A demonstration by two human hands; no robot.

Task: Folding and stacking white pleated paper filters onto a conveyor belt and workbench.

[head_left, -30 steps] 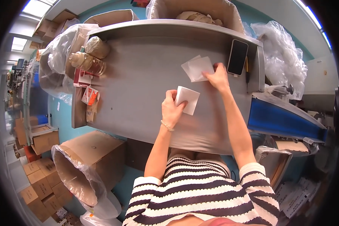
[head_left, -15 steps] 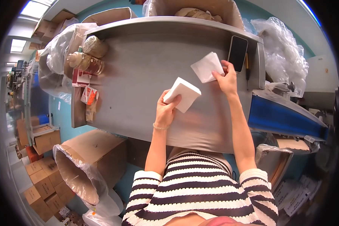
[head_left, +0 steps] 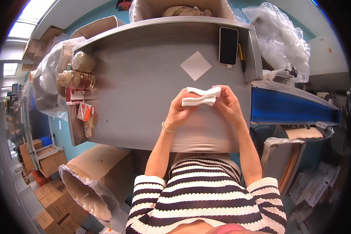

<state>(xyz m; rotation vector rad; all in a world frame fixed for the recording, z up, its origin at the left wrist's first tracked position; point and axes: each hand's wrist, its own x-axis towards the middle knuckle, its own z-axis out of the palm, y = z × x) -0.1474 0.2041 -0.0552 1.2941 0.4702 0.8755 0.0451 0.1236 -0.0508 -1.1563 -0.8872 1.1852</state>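
Note:
Between my two hands is a stack of thin white square sheets point(head_left: 199, 101), held above the near part of the grey metal table. The stack is bent, and its edges part into two layers. My left hand point(head_left: 178, 109) is closed on its left end. Round the right end, my right hand point(head_left: 229, 106) is closed too, its fingers partly behind the sheets. A single white square sheet point(head_left: 196, 66) lies flat on the table beyond my hands, turned cornerwise. Whether the sheets are paper or cloth I cannot tell.
A black-screened phone point(head_left: 228, 46) and a yellow-black pen-like tool point(head_left: 241, 57) lie at the table's right. A pump bottle point(head_left: 77, 79), a tape roll point(head_left: 84, 62) and small boxes line the left side. A blue conveyor belt point(head_left: 292, 105) adjoins at right; an open carton point(head_left: 101, 160) stands below left.
My right hand has let go of white sheeting, and a single sheet now lies on the table. Both hands have come together on the stack, which is now bent. The view has shifted slightly.

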